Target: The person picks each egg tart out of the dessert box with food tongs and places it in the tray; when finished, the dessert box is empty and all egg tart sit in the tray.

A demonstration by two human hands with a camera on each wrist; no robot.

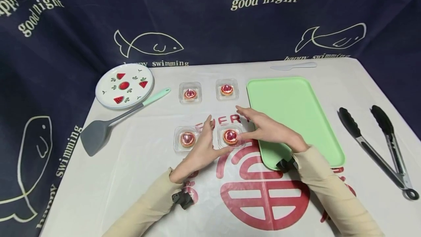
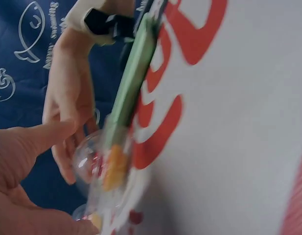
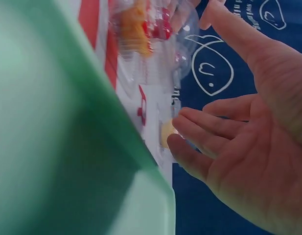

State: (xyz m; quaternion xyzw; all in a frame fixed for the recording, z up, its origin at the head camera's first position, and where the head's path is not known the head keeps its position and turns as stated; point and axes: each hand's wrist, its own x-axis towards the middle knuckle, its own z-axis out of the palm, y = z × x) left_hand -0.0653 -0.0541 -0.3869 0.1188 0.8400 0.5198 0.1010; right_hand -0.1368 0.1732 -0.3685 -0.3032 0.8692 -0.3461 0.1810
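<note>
A small clear plastic box with a domed lid (image 1: 223, 143) stands at the front right of a group of such boxes. Inside is a small tart (image 1: 230, 136) with a red topping. My left hand (image 1: 204, 143) is at its left side, fingers extended and thumb apart, between this box and a second boxed tart (image 1: 187, 139). On the other side, my right hand (image 1: 268, 127) hovers partly over the tray edge, fingers spread, thumb close to the lid. Both palms face the box in the wrist views; whether a fingertip touches it I cannot tell.
Two more boxed tarts (image 1: 190, 94) stand farther back. A green tray (image 1: 289, 109) lies at right, metal tongs (image 1: 365, 145) beyond it, a pale knife (image 1: 292, 66) behind. At left are a watermelon-patterned plate (image 1: 131, 79) and a grey spatula (image 1: 95, 132).
</note>
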